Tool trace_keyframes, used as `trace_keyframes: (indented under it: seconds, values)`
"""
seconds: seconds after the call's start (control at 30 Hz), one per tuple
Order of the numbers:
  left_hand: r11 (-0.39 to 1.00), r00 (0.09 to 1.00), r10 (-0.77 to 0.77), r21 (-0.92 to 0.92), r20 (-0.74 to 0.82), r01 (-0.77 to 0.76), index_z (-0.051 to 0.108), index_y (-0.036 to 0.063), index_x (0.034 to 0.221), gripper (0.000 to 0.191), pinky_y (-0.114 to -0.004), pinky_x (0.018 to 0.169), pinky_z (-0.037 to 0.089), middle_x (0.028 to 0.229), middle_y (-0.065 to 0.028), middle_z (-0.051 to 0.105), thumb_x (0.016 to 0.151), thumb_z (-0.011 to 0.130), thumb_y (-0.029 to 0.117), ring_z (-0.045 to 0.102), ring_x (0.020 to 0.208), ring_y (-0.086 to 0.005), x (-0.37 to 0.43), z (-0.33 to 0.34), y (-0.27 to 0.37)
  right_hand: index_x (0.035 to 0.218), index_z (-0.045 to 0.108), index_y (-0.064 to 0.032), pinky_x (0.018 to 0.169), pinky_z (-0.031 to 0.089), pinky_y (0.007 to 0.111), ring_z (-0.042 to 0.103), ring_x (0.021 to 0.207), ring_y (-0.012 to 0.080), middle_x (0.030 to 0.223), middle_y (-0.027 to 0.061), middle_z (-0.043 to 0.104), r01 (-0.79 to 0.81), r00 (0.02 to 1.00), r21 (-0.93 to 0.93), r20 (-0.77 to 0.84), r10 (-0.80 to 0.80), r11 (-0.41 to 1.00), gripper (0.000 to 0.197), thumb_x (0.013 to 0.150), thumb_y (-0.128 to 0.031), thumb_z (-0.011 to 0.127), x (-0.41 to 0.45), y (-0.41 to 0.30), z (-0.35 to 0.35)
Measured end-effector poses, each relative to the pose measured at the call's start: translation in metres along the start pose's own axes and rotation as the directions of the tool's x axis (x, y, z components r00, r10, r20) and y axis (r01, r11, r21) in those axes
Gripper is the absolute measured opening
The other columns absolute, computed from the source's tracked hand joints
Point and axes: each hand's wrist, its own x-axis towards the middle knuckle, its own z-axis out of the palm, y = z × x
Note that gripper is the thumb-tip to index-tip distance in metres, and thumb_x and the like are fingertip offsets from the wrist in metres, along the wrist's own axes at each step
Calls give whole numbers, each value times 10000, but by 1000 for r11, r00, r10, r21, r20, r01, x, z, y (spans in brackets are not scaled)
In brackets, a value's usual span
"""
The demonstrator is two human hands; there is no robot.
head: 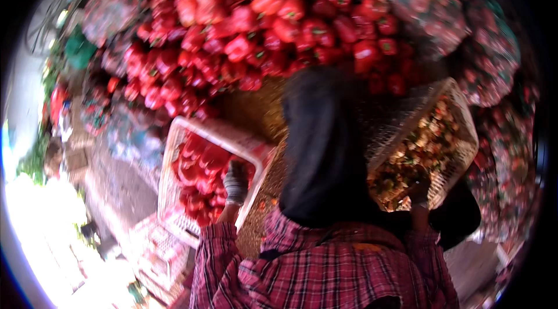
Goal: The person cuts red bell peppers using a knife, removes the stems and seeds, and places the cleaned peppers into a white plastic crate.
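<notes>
My left hand [236, 182], in a grey glove, is over the right side of a pale plastic crate [164, 174] full of cored red bell peppers [202, 169]. Its fingertips are among or just above the peppers; blur hides whether they hold one. On the other side my right hand [419, 191] is in shadow at the lower edge of a second plastic crate [468, 143], which holds cut-out pepper cores and stems [429, 139]. What its fingers do is too dark to tell.
A large heap of whole red bell peppers [261, 25] lies beyond my knees [322, 134]. Filled mesh sacks [490, 56] stand at the right, with more at the upper left [113, 12]. Another plastic crate [159, 252] is at the lower left.
</notes>
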Motion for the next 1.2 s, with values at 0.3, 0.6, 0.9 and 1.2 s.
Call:
trace_keyframes:
  seconds: [0.3,0.6,0.9,1.2]
  values:
    - [950,861,300,-213,410,-229,607,92,1075,220,-280,592,507,934,-38,652,925,508,220,629,734,-173,68,-72,23,998,604,-49,508,490,337,632,615,225,911,91,648,-305,909,190,-236,345,933,271,938,-297,513,-2,-68,26]
    - [727,810,569,-549,142,-414,554,36,982,128,-269,566,451,768,-12,553,907,572,138,539,683,-94,244,-144,398,1202,555,-11,439,452,309,608,570,184,836,105,662,-384,881,434,-93,465,815,361,926,-244,547,1,-143,51]
    - [900,926,372,220,64,-377,72,72,1489,1260,-427,1131,269,1474,-259,232,586,812,548,241,1367,-431,238,233,520,1232,497,57,431,453,263,582,518,141,815,115,671,-474,818,615,42,574,630,419,908,-199,565,12,-156,44]
    - [931,908,359,15,-216,-365,249,44,1429,1066,-425,1057,354,1324,-194,454,591,837,338,434,1217,-385,271,247,504,1160,557,59,421,444,229,544,493,88,798,67,646,-521,806,558,71,588,646,345,911,-179,531,21,-168,46]
